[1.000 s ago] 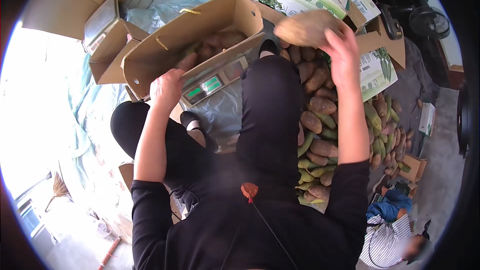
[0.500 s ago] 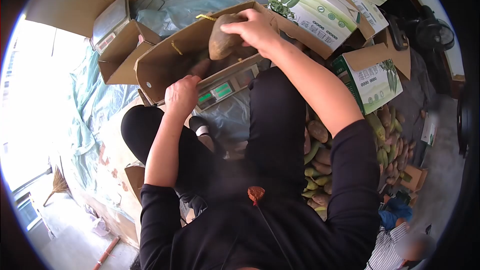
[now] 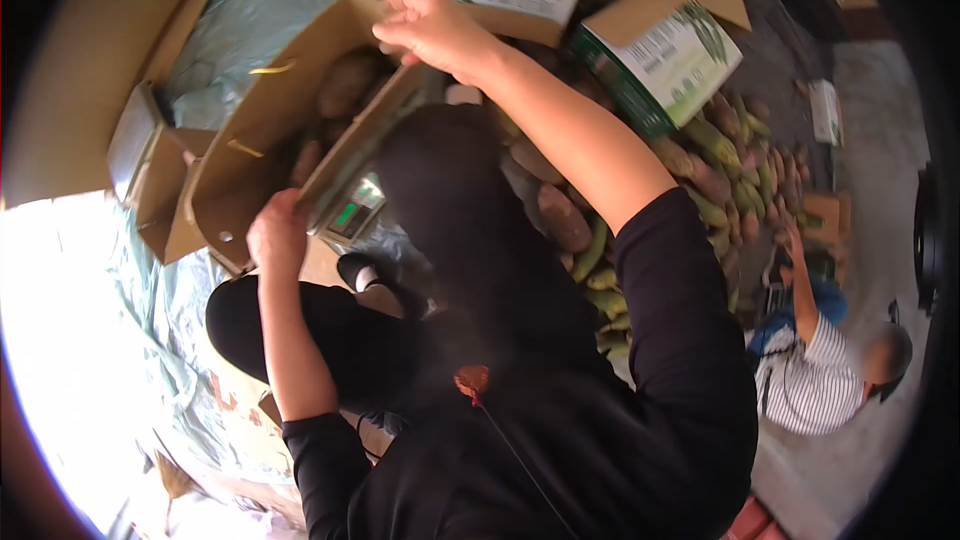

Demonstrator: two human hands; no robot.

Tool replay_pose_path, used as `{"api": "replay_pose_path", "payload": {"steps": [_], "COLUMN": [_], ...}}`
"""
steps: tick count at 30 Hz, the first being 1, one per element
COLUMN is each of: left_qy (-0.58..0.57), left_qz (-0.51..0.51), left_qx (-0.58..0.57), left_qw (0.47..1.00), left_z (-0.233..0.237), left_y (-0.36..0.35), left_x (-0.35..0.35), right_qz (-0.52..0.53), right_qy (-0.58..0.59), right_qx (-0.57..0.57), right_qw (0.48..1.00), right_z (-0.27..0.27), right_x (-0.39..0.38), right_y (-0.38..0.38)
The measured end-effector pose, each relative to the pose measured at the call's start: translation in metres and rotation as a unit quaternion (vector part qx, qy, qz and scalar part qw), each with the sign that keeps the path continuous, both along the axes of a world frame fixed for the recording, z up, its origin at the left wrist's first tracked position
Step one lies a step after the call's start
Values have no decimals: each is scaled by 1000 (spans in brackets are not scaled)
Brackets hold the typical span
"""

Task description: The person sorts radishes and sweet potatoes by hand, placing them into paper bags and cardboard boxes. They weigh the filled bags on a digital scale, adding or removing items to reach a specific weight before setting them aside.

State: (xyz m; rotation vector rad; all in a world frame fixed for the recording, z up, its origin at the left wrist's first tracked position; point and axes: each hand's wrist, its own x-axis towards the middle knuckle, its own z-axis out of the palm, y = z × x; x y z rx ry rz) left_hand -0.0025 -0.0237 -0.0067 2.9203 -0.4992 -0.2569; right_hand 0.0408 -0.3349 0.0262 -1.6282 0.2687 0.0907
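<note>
A long open cardboard box [image 3: 230, 115] with yellow cord loops stands tilted in view before my knees. My left hand [image 3: 278, 233] is closed over its near left edge. At the box's right end is my right hand [image 3: 430, 35], its fingers bent over the cardboard rim and slightly blurred. Inside the box lies a large brown tuber-like piece of produce [image 3: 348, 83], with more reddish pieces in shadow around it. Below the near wall shows a scale [image 3: 350, 215] with a lit green display, partly hidden by the box and my knee.
Heaps of green and reddish long produce [image 3: 715, 155] lie to my right. Printed white-green cartons [image 3: 660, 55] stand beyond them. A smaller open carton [image 3: 165, 185] is at the left. A person in a striped shirt [image 3: 812, 375] sits at the lower right, one arm stretched toward the heap.
My right hand has let go of the brown piece, which now lies in the box, and has moved to the box's right end. The view has turned, shifting the scene leftward.
</note>
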Motion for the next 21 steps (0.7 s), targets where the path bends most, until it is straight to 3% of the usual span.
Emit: {"api": "replay_pose_path", "payload": {"steps": [2, 4, 9, 13, 15, 17, 19, 20, 21], "left_qy": [4, 18, 25, 32, 34, 37, 26, 11, 29], "left_qz": [1, 2, 1, -6, -10, -13, -27, -34, -15], "left_qx": [0, -12, -35, -60, -57, -55, -64, -75, -40], "left_qw": [1000, 1000, 999, 998, 998, 998, 997, 997, 999], "left_z": [-7, -2, 6, 0, 1, 5, -3, -7, -8], "left_y": [5, -1, -8, -5, -7, -11, -4, -1, -1], "left_x": [3, 2, -1, 1, 1, -1, 2, 3, 6], "right_qz": [-18, -68, -237, -295, -276, -186, 96, 92, -51], "right_qy": [-72, -51, 91, 223, 275, 347, 361, 364, 429], "right_qx": [-2, -15, -126, -178, -295, -372, -574, -573, -482], "right_qw": [997, 996, 959, 912, 873, 841, 729, 728, 762], "right_z": [-2, -11, -59, -121, -161, -223, -248, -242, -233], "right_x": [-32, -74, -209, -335, -403, -478, -534, -545, -549], "right_y": [-33, -73, -156, -184, -189, -198, -188, -174, -154]}}
